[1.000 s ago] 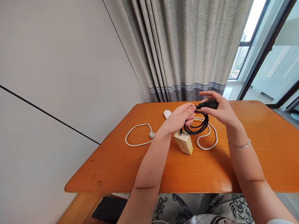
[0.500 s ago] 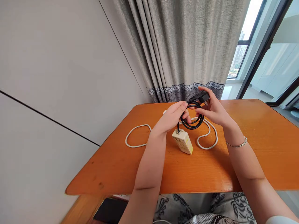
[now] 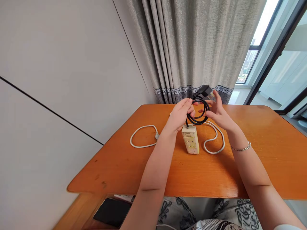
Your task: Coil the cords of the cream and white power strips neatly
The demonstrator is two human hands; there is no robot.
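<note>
A cream power strip (image 3: 190, 143) lies on the orange table (image 3: 134, 166), sockets up, with its black cord (image 3: 199, 112) wound into a small coil above its far end. My left hand (image 3: 181, 114) pinches the coil at its left side. My right hand (image 3: 217, 111) holds the coil's right side, fingers partly spread. The black plug (image 3: 203, 90) sticks up above the coil, beside my right fingertips.
A white cable (image 3: 214, 140) loops on the table behind the strip, its other end (image 3: 141, 136) curling to the left. A grey curtain (image 3: 192, 48) hangs behind the table, a window to the right. A dark phone (image 3: 111, 212) lies on a lower ledge.
The coil and plug have risen and shifted a little away from me. The power strip has turned from lying tilted on its side to lying flat with its sockets up.
</note>
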